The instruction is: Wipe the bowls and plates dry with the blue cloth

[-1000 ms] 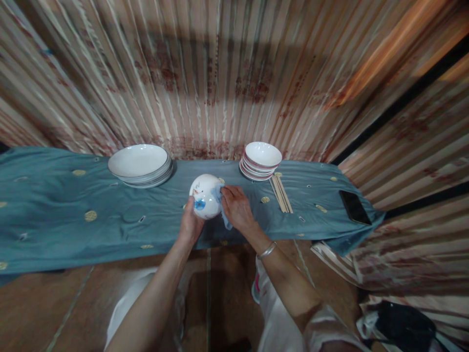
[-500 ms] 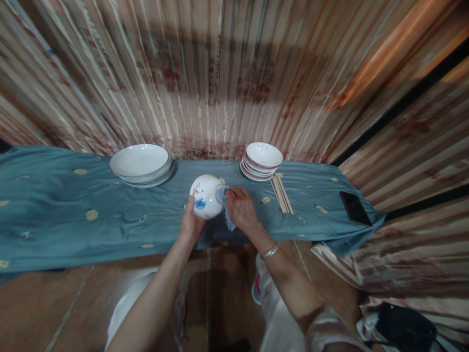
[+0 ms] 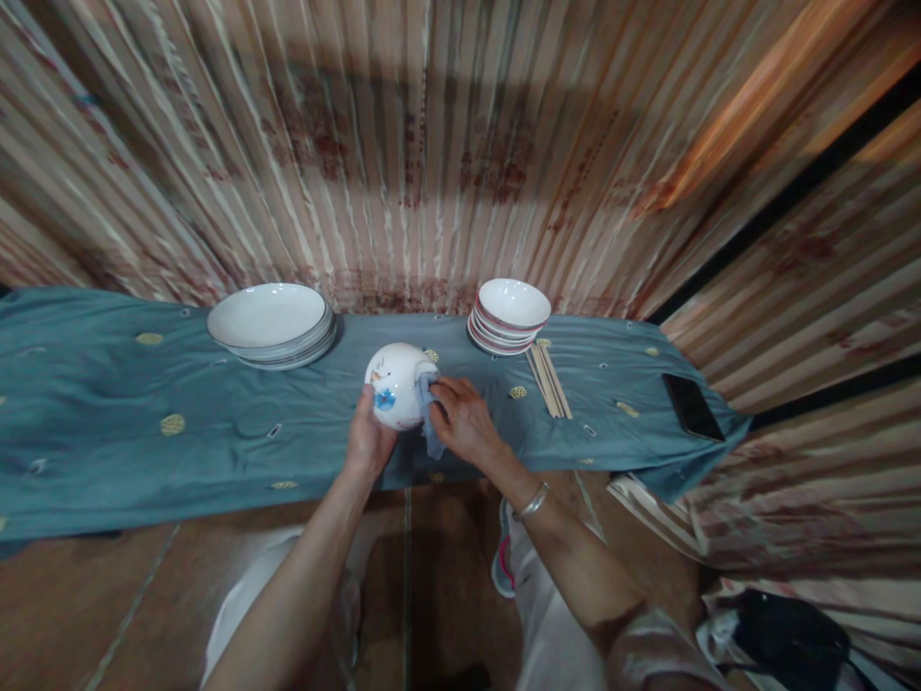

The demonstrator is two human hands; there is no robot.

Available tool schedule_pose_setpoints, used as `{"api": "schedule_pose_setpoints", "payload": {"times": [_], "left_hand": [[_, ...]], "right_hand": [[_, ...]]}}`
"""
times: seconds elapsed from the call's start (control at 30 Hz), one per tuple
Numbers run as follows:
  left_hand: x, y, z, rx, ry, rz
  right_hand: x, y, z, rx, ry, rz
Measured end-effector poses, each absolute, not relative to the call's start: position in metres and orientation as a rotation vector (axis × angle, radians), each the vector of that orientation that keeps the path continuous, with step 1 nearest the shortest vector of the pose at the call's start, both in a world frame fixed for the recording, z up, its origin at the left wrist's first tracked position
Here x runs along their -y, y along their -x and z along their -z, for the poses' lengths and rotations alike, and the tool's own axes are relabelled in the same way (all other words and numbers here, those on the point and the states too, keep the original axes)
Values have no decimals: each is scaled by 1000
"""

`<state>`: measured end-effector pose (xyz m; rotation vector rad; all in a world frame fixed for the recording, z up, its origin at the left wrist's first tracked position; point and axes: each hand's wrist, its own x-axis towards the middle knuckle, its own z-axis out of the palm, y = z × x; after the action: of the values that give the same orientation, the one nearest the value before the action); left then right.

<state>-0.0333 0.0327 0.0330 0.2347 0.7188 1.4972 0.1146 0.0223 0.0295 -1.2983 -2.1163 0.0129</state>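
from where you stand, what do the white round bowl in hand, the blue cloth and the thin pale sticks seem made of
White round bowl: probably glazed ceramic, glossy, with bright highlights.
Pale blue cloth: soft, matte fabric, hanging limply; fibre unclear.
Thin pale sticks: likely bamboo or wood, matte, judging by their tan colour.

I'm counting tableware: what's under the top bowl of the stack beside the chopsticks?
Beneath the top bowl, more stacked white dishes show reddish edges. Their insides are covered by what sits above.

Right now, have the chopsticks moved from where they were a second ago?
No: the chopsticks lie in the same place beside the stacked bowls; only the view shifted slightly.
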Motion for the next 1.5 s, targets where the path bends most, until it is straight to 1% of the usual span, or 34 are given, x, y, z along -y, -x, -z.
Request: {"api": "schedule_pose_setpoints", "payload": {"times": [0.2,0.6,0.97,1.33,1.5], "left_hand": [[-31,33,-36,-713,-238,-1475],[-30,33,-33,-719,-226,-1442],[-28,28,-34,-767,-283,-1448],[-26,30,-33,-754,-295,-1449],[-26,31,-36,-748,-265,-1459]], "right_hand": [[-18,-105,-26,2082,1218,-5],[-20,-98,-40,2188,1257,74],[-42,-116,-33,1921,1322,-22],[-48,-126,-20,1872,1513,-91],[-42,-123,-27,1943,1742,-151]]}}
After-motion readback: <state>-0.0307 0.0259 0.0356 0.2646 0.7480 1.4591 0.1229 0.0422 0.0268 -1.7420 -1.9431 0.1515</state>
